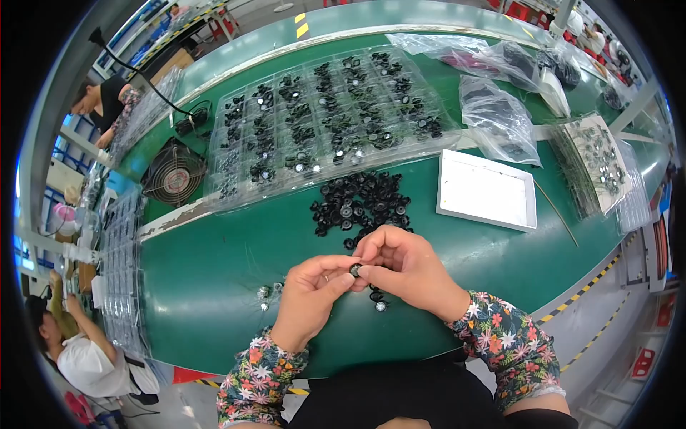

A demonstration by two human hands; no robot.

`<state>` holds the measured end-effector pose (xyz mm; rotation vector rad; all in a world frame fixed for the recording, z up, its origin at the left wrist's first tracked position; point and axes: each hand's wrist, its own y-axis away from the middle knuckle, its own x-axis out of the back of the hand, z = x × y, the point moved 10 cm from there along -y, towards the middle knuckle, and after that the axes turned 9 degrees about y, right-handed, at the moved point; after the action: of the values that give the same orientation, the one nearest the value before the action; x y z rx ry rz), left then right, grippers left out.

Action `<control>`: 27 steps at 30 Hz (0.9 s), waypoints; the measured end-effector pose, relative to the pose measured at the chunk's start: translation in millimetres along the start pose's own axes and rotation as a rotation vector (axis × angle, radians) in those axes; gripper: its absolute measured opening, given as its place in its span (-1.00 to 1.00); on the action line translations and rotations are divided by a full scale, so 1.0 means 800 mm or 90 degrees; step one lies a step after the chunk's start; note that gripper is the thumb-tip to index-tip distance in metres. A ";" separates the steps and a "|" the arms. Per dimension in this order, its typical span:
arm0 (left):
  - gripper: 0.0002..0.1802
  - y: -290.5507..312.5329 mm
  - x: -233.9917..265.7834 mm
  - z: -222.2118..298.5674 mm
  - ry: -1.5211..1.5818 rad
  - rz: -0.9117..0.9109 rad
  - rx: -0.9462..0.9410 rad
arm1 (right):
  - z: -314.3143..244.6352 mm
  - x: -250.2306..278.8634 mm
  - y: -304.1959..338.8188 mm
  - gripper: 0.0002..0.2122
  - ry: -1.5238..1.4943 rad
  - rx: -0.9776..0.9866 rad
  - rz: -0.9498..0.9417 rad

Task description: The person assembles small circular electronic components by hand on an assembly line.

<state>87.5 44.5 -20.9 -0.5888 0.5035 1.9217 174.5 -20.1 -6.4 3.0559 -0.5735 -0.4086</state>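
Between the fingertips of both hands is a small round black part (355, 269) with a paler face. My left hand (314, 292) pinches it from the left. My right hand (406, 272) grips it from the right, thumb and forefinger closed on it. Just beyond my fingers lies a loose pile of small black round parts (364, 200). Some silvery round pieces (264, 293) with thin wires rest left of my left hand. A few more parts, one with a silvery face (381, 306), lie below my right hand.
A clear compartment tray (329, 168) full of black parts spans the far side. Right of the pile sits a white shallow box (487, 191), with plastic bags (496, 118) behind it and stacked sheets (589, 164) farther right. A fan (174, 174) stands at left. Two other people work at left.
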 end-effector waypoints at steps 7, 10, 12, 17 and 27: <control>-0.74 -0.001 0.002 -0.005 0.068 0.009 0.026 | -0.003 0.009 0.001 -0.87 0.047 0.003 0.050; -0.74 -0.001 0.004 -0.007 0.061 0.003 0.034 | -0.009 0.007 0.002 -0.90 0.169 0.019 0.039; -0.74 -0.002 0.003 -0.011 0.058 0.021 0.071 | -0.020 0.010 0.003 -0.93 0.241 0.078 0.067; -0.73 0.000 0.005 -0.013 0.057 0.035 0.093 | -0.019 0.010 0.002 -0.96 0.232 0.062 0.070; -0.69 0.003 -0.003 -0.012 0.051 0.013 0.090 | -0.020 0.010 0.008 -0.97 0.248 0.049 0.072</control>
<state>88.0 36.2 -26.7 -0.5726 0.6935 1.8692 183.5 -29.8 7.2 3.0284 -0.7440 0.2121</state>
